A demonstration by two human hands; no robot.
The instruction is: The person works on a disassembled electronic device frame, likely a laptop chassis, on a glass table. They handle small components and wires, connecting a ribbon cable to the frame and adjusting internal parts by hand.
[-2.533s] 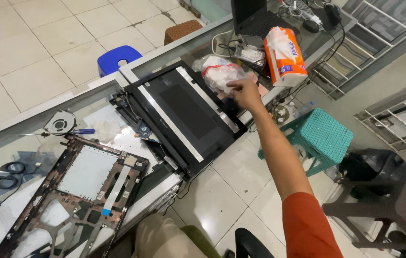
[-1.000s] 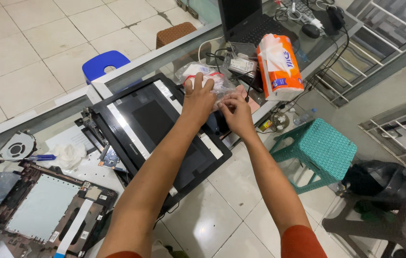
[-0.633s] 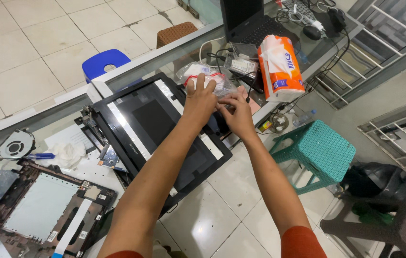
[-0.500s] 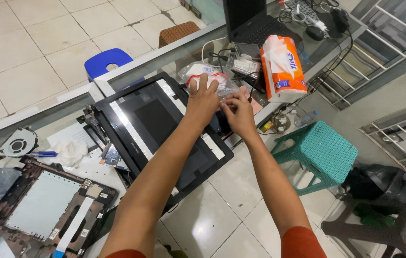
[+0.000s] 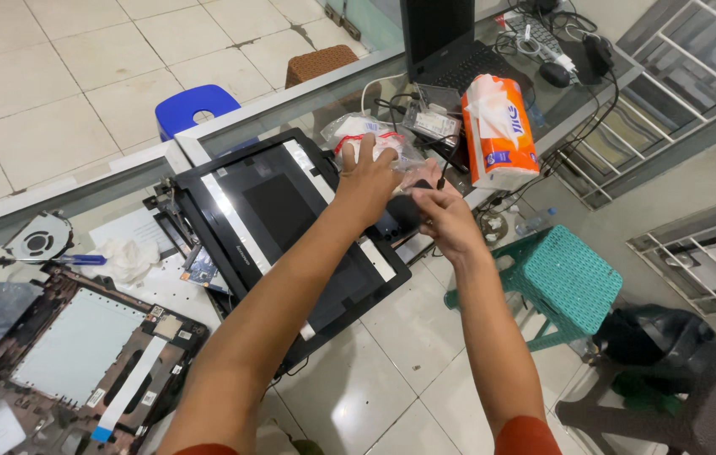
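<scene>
My left hand [image 5: 370,179] lies flat with its fingers spread on a clear plastic bag [image 5: 356,131] holding white and red bits, at the far corner of a black laptop screen panel [image 5: 282,223]. My right hand [image 5: 446,221] is just right of it, fingers pinched on a small black object [image 5: 400,216] that sits between the two hands. A thin black wire [image 5: 442,164] rises from my right fingertips. What the black object is cannot be made out.
An orange and white tissue pack [image 5: 497,131] stands right of the bag, with a tangle of cables and an open laptop [image 5: 450,42] behind. A stripped laptop base [image 5: 80,354] and a fan [image 5: 37,240] lie on the glass counter at left. A green stool [image 5: 564,282] stands below right.
First only my right hand reached to the bag; then my left hand joined it. My right hand has since drawn back a little, pinched on the black object.
</scene>
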